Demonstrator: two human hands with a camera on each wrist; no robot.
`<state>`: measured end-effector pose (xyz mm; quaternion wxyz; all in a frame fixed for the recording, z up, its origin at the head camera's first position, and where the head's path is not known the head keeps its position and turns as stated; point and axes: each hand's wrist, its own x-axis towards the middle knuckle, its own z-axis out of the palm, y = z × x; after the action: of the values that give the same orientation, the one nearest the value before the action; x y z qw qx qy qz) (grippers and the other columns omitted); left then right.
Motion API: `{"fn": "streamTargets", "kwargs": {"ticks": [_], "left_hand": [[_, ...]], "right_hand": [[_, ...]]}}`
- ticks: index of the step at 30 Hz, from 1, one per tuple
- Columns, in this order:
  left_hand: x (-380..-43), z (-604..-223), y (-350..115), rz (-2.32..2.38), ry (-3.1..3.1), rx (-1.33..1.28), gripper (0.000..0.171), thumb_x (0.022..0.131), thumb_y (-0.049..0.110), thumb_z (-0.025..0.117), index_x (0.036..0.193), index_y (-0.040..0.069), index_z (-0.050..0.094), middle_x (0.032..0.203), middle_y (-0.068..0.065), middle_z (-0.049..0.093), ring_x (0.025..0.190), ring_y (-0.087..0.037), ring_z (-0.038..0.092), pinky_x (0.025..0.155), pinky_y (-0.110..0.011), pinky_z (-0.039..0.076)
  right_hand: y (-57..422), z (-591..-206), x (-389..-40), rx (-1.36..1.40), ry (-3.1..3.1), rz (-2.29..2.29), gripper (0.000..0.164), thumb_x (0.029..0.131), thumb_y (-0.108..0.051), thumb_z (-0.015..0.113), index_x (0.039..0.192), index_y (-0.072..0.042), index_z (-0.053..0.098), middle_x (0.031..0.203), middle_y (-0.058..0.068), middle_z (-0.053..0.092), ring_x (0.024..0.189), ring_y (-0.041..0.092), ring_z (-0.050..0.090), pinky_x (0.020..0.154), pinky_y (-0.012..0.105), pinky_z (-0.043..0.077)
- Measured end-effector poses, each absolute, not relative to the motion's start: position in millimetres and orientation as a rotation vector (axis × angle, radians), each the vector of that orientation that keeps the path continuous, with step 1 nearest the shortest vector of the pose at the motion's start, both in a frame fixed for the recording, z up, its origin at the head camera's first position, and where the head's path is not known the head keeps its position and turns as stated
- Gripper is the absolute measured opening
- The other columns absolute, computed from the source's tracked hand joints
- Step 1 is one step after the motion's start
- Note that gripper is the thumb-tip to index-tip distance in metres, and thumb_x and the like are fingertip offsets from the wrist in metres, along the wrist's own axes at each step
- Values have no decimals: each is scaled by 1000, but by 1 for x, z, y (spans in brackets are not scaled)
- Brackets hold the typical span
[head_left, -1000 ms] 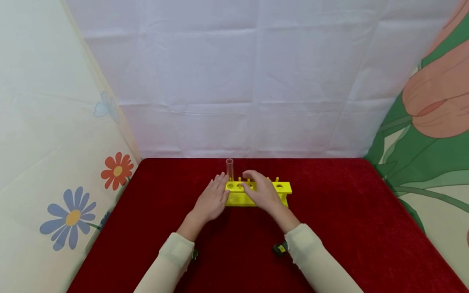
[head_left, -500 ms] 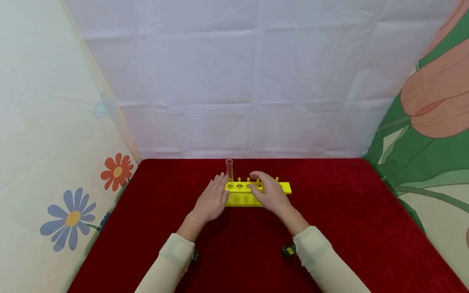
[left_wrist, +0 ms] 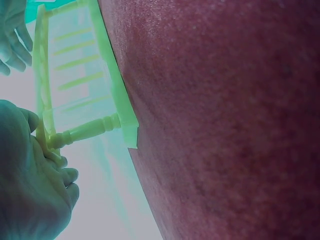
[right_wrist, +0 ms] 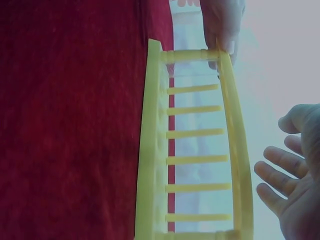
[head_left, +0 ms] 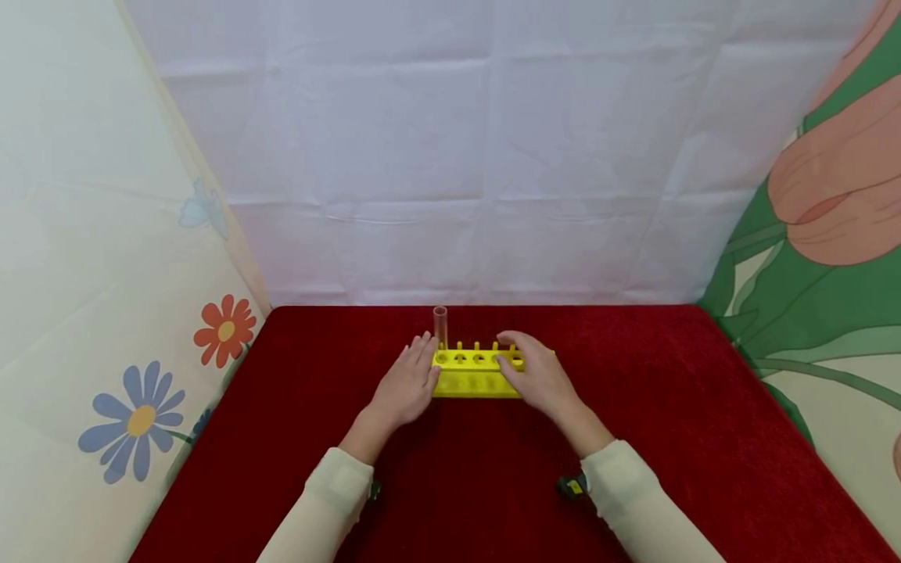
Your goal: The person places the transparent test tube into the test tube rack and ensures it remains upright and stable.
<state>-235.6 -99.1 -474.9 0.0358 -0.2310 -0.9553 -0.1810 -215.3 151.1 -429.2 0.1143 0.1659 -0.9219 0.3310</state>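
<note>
A yellow test tube rack (head_left: 479, 383) stands lengthwise across the red cloth. One clear glass test tube (head_left: 440, 324) rises upright from its leftmost hole. My left hand (head_left: 406, 381) holds the rack's left end, with the thumb on the near side of the top plate and the fingers beyond it, as the left wrist view shows. Over the right part of the rack is my right hand (head_left: 538, 375), its thumb and fingers spread apart and nothing between them. In the right wrist view that right hand (right_wrist: 295, 170) is beside the top plate with a gap between.
Red cloth (head_left: 690, 422) covers the table around the rack. A white sheet (head_left: 422, 156) hangs behind it, and flower-printed sheets (head_left: 831, 313) stand on both sides. Several pegs (head_left: 477, 346) stick up along the rack's back edge.
My right hand has moved rightward along the top of the rack, uncovering more of its middle holes. The left hand, rack and test tube have stayed in place.
</note>
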Motion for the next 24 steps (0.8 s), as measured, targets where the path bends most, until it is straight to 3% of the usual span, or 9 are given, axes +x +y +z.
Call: {"fn": "streamTargets", "kwargs": {"ticks": [6, 14, 24], "left_hand": [[-235, -473, -99, -547, -2951, -700, 56, 111, 29, 31, 161, 3, 23, 166, -16, 23, 154, -32, 21, 126, -43, 18], [-234, -471, -99, -537, -2953, -702, 56, 111, 29, 32, 160, 2, 23, 166, -17, 23, 154, -33, 21, 126, -44, 19], [-234, -472, -99, -527, -2959, -702, 57, 111, 30, 31, 161, 3, 23, 167, -15, 23, 154, -32, 20, 126, -43, 18]], "right_hand": [[161, -428, -214, 464, -2696, 932, 39, 98, -17, 66, 133, -1, 61, 131, 18, 64, 123, 36, 60, 99, 55, 52], [171, -430, -212, 460, -2686, 908, 38, 98, -16, 66, 132, -1, 61, 132, 19, 64, 114, 39, 63, 94, 55, 54], [186, -432, -207, 421, -2695, 857, 39, 98, -15, 65, 133, 0, 60, 132, 21, 63, 120, 39, 60, 97, 56, 52]]}}
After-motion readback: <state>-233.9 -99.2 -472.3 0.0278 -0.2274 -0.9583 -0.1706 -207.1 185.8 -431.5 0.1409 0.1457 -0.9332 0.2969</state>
